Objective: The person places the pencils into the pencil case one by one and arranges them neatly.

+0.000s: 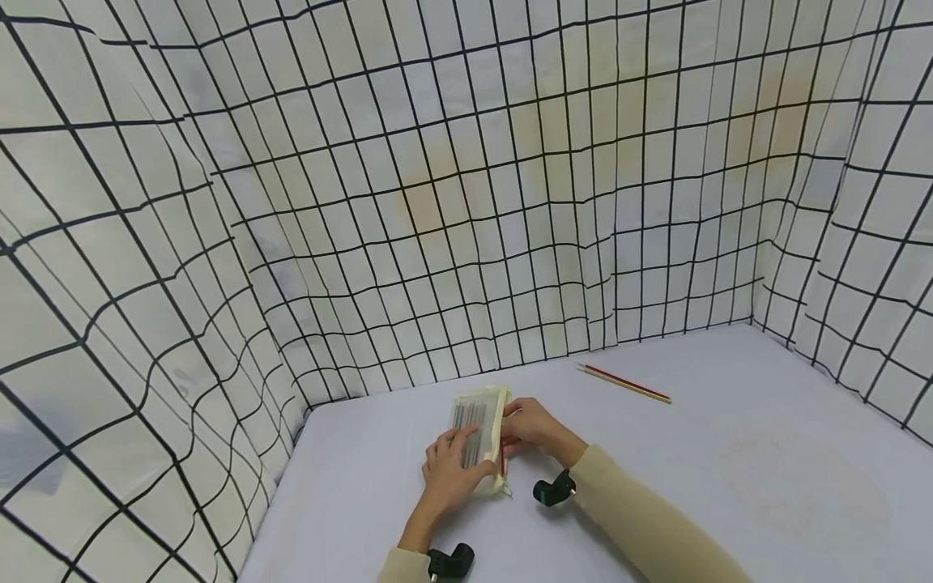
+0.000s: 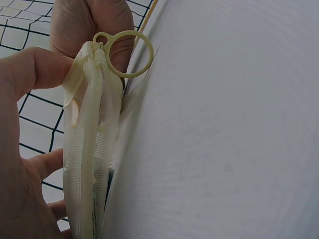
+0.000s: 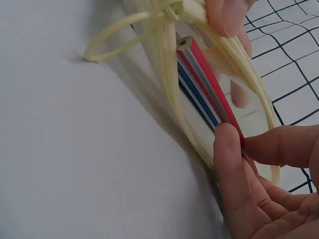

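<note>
A pale yellow mesh pencil pouch lies tilted on the white table, with several grey pencils showing through its side. My left hand is spread over the pouch and holds its zip edge with the thumb. Along the right side the zip is open. There my right hand pinches a red-and-grey striped pencil between thumb and fingers. Beside that pencil, inside the opening, a blue-and-white striped pencil shows. A round pull ring hangs from the zip end nearest me.
Two more pencils, a dark red one and a yellow one, lie side by side on the table to the right. White cloth walls with a black grid stand behind and at both sides.
</note>
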`<state>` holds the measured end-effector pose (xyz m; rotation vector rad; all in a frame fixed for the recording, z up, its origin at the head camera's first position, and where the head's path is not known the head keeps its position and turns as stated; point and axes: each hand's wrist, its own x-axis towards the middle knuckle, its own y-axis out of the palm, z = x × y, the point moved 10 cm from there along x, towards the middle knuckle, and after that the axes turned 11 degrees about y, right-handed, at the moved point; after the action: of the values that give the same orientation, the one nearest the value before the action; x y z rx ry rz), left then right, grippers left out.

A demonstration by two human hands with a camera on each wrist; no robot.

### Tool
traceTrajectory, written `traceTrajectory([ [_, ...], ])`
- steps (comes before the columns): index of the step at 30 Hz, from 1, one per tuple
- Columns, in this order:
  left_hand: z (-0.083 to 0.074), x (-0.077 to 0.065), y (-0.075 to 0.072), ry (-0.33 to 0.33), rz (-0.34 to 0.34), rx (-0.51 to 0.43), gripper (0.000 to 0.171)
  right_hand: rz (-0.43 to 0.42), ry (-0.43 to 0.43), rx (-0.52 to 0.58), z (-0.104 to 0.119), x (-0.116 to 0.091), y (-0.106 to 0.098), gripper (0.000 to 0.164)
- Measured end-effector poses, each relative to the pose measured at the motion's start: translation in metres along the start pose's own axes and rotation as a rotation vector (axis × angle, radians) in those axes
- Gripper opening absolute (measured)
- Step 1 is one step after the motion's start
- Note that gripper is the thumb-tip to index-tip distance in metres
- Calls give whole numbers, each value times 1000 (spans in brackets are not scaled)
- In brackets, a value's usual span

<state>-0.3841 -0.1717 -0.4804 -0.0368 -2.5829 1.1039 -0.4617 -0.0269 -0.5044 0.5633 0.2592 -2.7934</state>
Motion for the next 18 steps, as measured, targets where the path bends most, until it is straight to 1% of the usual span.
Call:
traceTrajectory([
  [6, 2, 1, 1, -1, -3, -16, 76, -11, 20, 8, -3, 3, 2, 36],
  [10, 2, 0, 2, -3, -1, -24, 76, -25, 14, 12, -3, 1, 0, 36],
  [14, 4, 0, 2, -11, 5, -17, 77, -36, -13, 19, -3, -2, -7, 38],
  [18, 2, 0, 1, -5, 2, -17, 76, -49, -42, -3, -2, -3, -21, 36],
])
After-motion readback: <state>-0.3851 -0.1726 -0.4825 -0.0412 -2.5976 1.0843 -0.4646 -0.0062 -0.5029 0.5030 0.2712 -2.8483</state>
